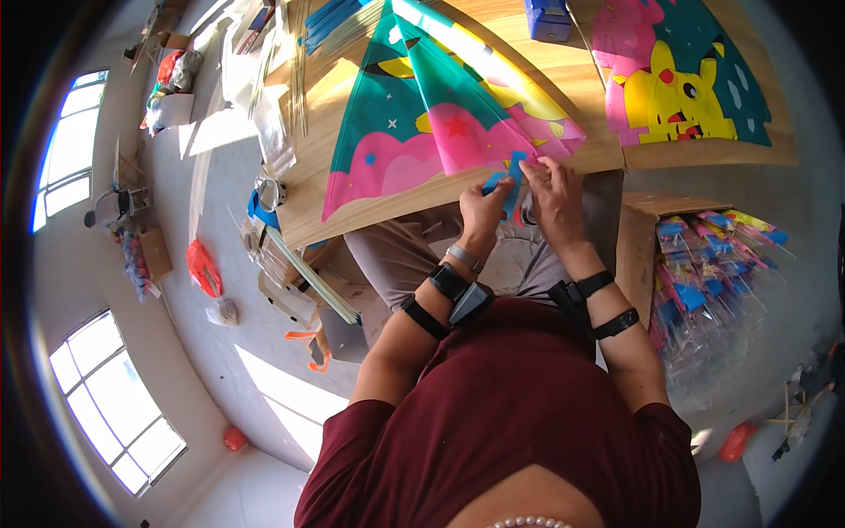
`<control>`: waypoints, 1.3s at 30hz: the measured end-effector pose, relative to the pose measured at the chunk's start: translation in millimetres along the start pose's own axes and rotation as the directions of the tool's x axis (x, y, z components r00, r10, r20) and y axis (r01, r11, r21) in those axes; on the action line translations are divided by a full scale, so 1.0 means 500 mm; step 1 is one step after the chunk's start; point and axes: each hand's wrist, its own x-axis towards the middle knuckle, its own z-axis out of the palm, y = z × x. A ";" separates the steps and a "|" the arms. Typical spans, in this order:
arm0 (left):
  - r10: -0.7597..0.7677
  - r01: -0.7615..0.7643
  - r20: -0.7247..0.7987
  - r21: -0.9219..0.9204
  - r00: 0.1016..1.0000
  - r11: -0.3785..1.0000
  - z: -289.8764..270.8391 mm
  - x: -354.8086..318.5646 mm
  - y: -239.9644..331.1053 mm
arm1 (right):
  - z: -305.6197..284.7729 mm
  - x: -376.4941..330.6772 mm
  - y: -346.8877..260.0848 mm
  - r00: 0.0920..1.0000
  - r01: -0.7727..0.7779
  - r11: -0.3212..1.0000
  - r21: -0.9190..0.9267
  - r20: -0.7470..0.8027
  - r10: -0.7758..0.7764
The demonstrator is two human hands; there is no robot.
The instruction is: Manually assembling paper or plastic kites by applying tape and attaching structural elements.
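A teal and pink kite (393, 123) with stars and yellow cartoon parts lies folded over on the wooden table, its lower edge toward me. My left hand (486, 211) is closed on a small flat blue strip (514, 176), just beyond the table's near edge. Beside it, my right hand (553, 201) has its fingers bent together at the kite's lower corner, where the blue strip's upper end meets it. The fingertips partly cover that spot. Something dark and red shows between my hands, too hidden to name.
Another kite with a yellow character (678, 97) lies on the table's right part, near a blue box (547, 21). Thin sticks (295, 79) lie at the left. A cardboard box (635, 255) of bagged kites (695, 282) stands right of my legs. A red bag (204, 268) lies on the floor.
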 end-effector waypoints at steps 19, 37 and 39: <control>-0.032 0.032 -0.010 -0.019 0.999 0.999 0.001 0.015 -0.006 | 0.006 -0.001 0.006 1.000 0.015 0.999 -0.037 -0.001 -0.015; -0.034 0.034 0.006 -0.010 0.999 0.999 -0.004 0.015 -0.005 | 0.001 0.002 0.002 0.999 0.039 0.997 -0.065 0.001 -0.039; -0.011 0.011 0.018 -0.014 1.000 1.000 -0.004 0.012 -0.003 | 0.002 0.001 0.002 0.999 0.037 0.996 -0.083 0.008 -0.036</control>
